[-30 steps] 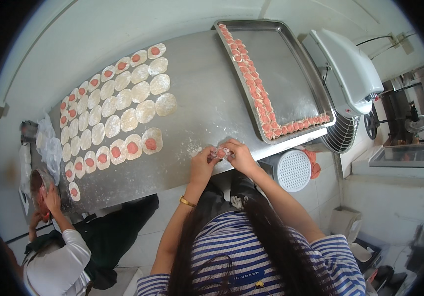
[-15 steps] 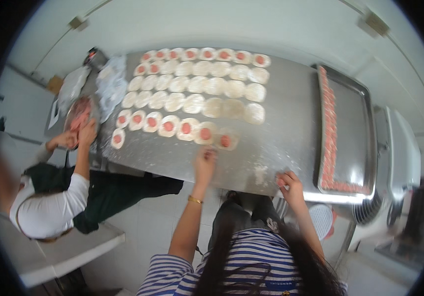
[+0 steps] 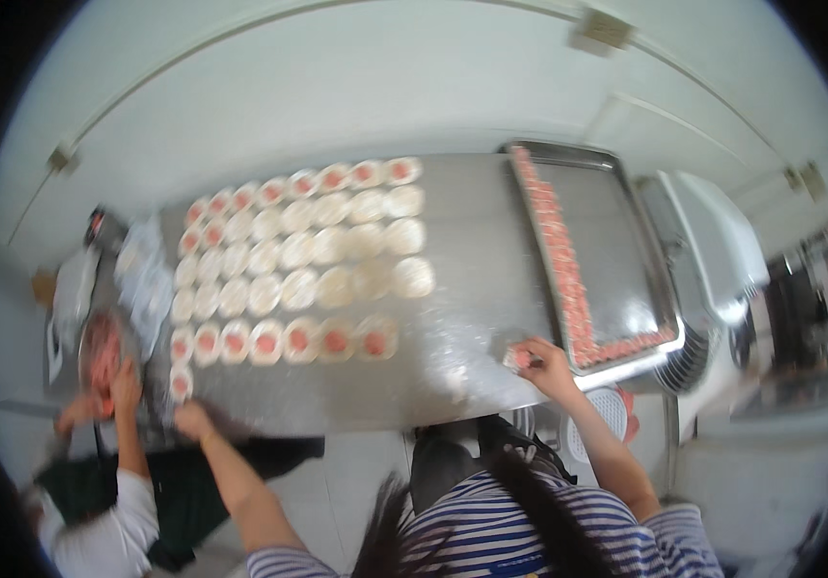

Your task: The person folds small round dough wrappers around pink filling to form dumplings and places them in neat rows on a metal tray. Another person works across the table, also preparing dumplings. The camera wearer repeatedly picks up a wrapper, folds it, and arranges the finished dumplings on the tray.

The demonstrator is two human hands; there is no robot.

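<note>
My left hand reaches to the table's left end, just below a round dough wrapper topped with pink filling. Blur hides its fingertips, so I cannot tell whether they touch the wrapper. The fingers of my right hand are closed on a small dumpling with pink filling showing in pale dough. That hand is over the table beside the near left corner of a metal tray. Small open-topped pink dumplings are packed along the tray's left side and near edge.
Rows of wrappers, some plain, some with pink filling, cover the metal table. At left, a co-worker's hands are at a bowl of pink filling. A plastic bag lies by it. A white machine stands right of the tray.
My left hand has moved from the right end of the nearest filled row to the lone wrapper at far left. My right hand has come closer to the tray. The view has shifted.
</note>
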